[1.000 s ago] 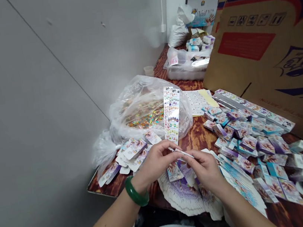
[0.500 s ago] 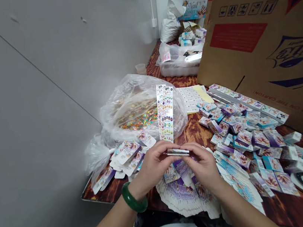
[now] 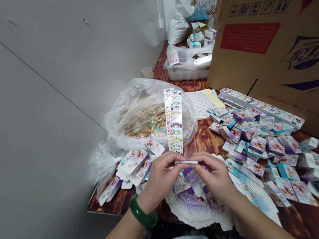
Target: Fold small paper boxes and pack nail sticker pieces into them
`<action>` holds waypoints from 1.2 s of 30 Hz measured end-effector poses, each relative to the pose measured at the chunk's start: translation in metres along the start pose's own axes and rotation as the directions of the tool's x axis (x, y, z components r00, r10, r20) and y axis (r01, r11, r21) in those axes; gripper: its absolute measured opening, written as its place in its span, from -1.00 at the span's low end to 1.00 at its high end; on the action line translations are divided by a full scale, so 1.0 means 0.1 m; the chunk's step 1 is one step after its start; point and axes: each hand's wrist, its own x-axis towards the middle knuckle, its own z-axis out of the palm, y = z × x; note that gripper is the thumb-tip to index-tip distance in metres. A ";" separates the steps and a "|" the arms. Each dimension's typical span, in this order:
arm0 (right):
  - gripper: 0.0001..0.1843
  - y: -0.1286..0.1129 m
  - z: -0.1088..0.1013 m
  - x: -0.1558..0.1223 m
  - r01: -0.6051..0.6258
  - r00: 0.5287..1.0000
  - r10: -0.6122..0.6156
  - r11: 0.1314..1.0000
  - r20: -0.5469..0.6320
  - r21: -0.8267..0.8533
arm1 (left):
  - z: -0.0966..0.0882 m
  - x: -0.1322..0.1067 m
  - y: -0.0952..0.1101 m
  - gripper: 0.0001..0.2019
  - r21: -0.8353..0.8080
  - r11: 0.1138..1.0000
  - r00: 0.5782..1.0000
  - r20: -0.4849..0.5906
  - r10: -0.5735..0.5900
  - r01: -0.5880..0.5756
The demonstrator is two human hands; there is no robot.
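My left hand (image 3: 161, 174) and my right hand (image 3: 213, 171) are closed on opposite ends of a thin white wad of what look like folded sticker sheets (image 3: 186, 163), seen edge-on. Thumbs press from the near side, with fingers on the far side. Just beyond my fingers, a long strip of colourful stickers (image 3: 174, 121) stands almost upright in front of a clear plastic bag (image 3: 143, 88). Below my hands, flattened purple nail sticker boxes (image 3: 190, 208) lie fanned out at the table's near edge. Blue ones (image 3: 251, 191) spread beside my right forearm.
Many small filled-out boxes (image 3: 256, 145) are heaped on the right. Loose flat boxes (image 3: 134, 160) lie on the left. A big carton (image 3: 259, 66) stands at the back right, and a grey wall (image 3: 42, 112) borders the left. Farther back sits a plastic tub (image 3: 188, 72).
The wad between my hands shows a thinner, flatter edge than before. Both hands have shifted only slightly; the surrounding items have stayed put.
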 end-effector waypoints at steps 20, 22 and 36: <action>-0.69 0.14 -0.09 0.00 -0.437 0.893 0.448 0.882 -0.030 0.174 | -1.07 1.39 -0.97 -0.81 0.453 0.789 0.876 0.036 -0.481 0.414; -0.69 0.16 -0.08 0.00 -0.454 0.887 0.461 0.875 -0.005 0.165 | -1.08 1.40 -1.14 -0.74 0.482 0.763 0.863 0.028 -0.504 0.430; -0.66 0.18 -0.04 0.02 -0.456 0.889 0.457 0.874 0.031 0.167 | -1.39 1.36 -1.14 -0.90 0.446 0.828 0.941 -0.150 -0.304 0.339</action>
